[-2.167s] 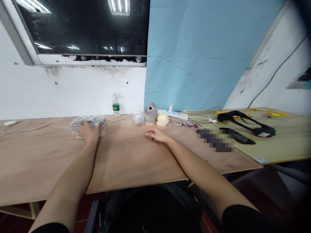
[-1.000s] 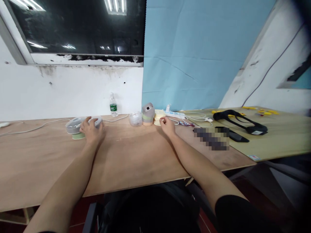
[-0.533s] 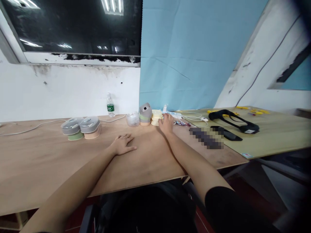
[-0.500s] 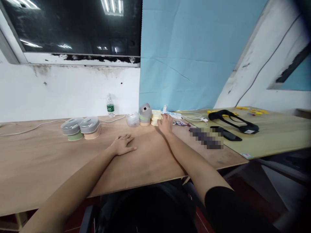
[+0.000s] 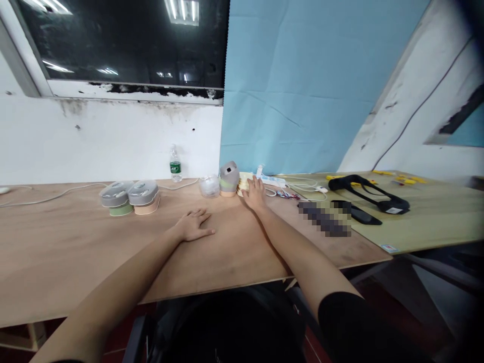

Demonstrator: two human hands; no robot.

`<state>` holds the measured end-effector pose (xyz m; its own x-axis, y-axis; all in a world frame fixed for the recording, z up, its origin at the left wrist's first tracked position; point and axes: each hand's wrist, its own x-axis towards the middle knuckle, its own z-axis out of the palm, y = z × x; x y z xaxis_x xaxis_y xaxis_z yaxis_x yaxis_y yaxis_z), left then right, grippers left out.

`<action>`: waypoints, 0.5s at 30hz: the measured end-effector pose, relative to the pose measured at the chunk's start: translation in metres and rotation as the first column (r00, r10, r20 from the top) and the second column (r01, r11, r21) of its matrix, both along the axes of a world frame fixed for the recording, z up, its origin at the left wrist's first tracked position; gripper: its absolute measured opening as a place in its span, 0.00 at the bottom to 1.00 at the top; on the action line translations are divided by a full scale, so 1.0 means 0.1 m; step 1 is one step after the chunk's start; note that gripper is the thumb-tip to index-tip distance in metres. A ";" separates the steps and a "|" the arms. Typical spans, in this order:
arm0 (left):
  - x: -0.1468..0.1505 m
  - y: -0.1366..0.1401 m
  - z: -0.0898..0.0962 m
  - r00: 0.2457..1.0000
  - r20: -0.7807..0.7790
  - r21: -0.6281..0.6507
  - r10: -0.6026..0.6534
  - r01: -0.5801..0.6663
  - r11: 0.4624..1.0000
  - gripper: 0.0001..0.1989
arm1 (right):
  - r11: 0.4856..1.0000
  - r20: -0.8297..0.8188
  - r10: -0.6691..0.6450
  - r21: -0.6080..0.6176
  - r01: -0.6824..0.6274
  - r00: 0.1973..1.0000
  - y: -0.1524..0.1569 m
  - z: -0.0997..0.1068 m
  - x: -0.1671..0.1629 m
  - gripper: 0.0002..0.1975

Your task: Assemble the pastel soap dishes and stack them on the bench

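Note:
My left hand [image 5: 194, 225] lies flat on the wooden table [image 5: 227, 257], fingers and thumb spread, holding nothing. Farther back, my right hand [image 5: 255, 193] reaches to a stack of pale yellow round pieces [image 5: 243, 184]. Its fingers are stretched out against the stack's right side and partly cover it; whether they press on it I cannot tell. Just left of the stack stands a container with a tilted grey lid and a peach base [image 5: 229, 180]. Beside that is a clear plastic bowl-like piece [image 5: 209, 186].
Two grey-lidded containers, one green-based [image 5: 118, 198] and one peach-based [image 5: 144, 197], stand at left. A water bottle [image 5: 175, 164] is by the wall. Cables, a white power strip [image 5: 273, 181], a black headset-like frame [image 5: 372, 194] and a dark flat object [image 5: 359, 213] lie right.
My right hand has shifted slightly, its fingers now more stretched out and closer together over the stack's side. My left hand stays flat on the table. The view has turned a little left.

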<state>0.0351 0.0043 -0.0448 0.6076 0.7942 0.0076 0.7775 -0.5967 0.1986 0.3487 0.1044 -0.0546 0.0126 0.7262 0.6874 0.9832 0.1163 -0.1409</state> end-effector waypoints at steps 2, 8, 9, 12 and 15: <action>0.00 0.00 -0.02 1.000 -0.003 0.005 0.001 -0.001 1.000 0.46 | 1.000 0.004 0.006 -0.012 -0.006 1.000 0.00 0.00 0.00 0.29; -0.01 0.01 -0.04 1.000 0.004 0.018 -0.006 0.006 1.000 0.45 | 0.999 0.012 0.004 -0.045 -0.003 1.000 0.02 0.00 -0.02 0.30; -0.01 0.01 -0.04 1.000 0.002 0.017 -0.004 0.004 1.000 0.45 | 0.999 0.021 0.000 -0.048 0.001 1.000 0.02 0.00 -0.03 0.29; -0.01 0.00 -0.03 1.000 -0.002 0.015 0.005 -0.005 1.000 0.45 | 0.999 0.051 -0.027 -0.043 0.029 0.998 0.01 0.02 -0.05 0.28; -0.01 -0.01 -0.03 1.000 0.004 0.016 0.011 -0.011 1.000 0.45 | 0.999 0.068 -0.042 -0.009 0.043 0.997 -0.01 0.05 -0.07 0.26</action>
